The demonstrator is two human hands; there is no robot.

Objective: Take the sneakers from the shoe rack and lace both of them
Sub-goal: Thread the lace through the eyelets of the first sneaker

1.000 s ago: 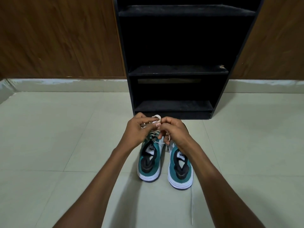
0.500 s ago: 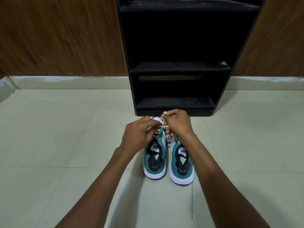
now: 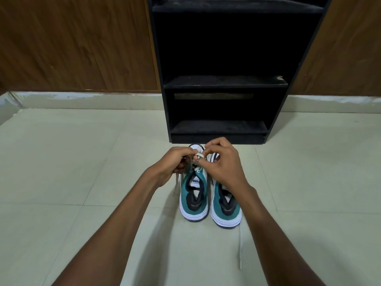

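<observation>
Both sneakers stand on the floor (image 3: 82,162) just near of the shoe rack (image 3: 218,129). Since a second ago the left hand (image 3: 175,162) and right hand (image 3: 223,164) have shifted farther toward the left sneaker's (image 3: 194,195) toe, both pinching its lace (image 3: 199,155); lacing appears underway, the right sneaker (image 3: 226,209) waiting.

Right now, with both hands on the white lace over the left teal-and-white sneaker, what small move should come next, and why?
Probably draw the white lace snug through the left teal-and-white sneaker. The left hand and right hand both pinch it above the toe end, where it forms a small loop. The right teal-and-white sneaker can wait; its loose lace end trails on the pale tiled floor.
</observation>
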